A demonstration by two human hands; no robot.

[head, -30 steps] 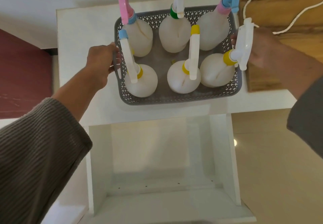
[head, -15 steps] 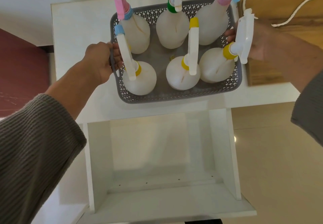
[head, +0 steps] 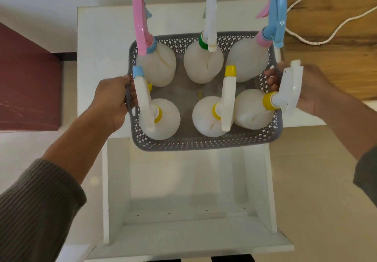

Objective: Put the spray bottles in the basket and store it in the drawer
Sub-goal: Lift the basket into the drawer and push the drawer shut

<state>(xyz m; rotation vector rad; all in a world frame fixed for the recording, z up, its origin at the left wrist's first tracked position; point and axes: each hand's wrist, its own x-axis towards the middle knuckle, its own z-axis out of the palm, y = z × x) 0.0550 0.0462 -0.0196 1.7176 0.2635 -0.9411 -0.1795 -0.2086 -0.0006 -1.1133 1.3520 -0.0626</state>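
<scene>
A grey perforated basket (head: 206, 143) holds several white spray bottles with coloured collars and triggers, among them a pink-triggered one (head: 157, 61) at the back left and a yellow-collared one (head: 253, 108) at the front right. My left hand (head: 111, 102) grips the basket's left handle. My right hand (head: 306, 90) grips its right side, partly hidden behind a white trigger. The basket's front edge overhangs the open white drawer (head: 187, 206), which lies pulled out and empty below it.
The white cabinet top (head: 102, 43) lies under the basket's back part. A wooden surface (head: 334, 43) with a white cord (head: 318, 41) sits at the right. A dark red panel (head: 26, 82) stands at the left, with pale floor on both sides.
Both hands have drawn the basket toward me, so its front edge now hangs over the open drawer instead of resting fully on the cabinet top.
</scene>
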